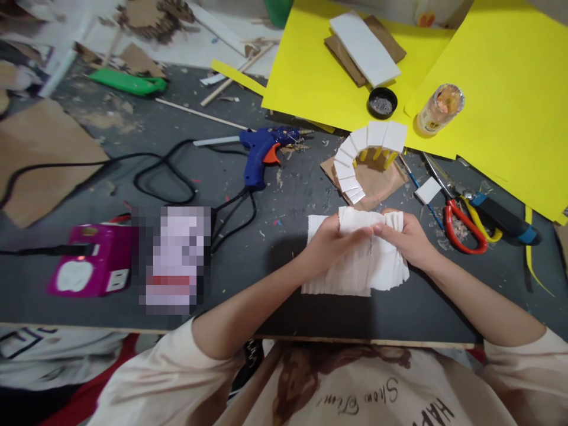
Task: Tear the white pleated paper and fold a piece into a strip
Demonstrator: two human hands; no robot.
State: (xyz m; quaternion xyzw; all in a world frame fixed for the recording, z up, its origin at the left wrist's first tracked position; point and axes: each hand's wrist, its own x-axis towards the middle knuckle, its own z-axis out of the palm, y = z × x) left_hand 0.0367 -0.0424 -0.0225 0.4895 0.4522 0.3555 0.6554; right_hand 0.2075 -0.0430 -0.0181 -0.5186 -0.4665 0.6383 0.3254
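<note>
Grey table [284, 313], cluttered. Far left, purple box [112, 251]; then glue gun [257, 155], lying flat. Right of centre, white sheet [346, 272] near front edge: left hand [327, 241], right hand [407, 242] both pinching it, thumbs close together. Looks like tearing or folding; next move calls for even grip. Farther right, scissors [451, 208].

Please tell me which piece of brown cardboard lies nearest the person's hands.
The piece under the curved white model, just beyond the held white material; the large left piece and those beneath the white board lie farther off.
</note>
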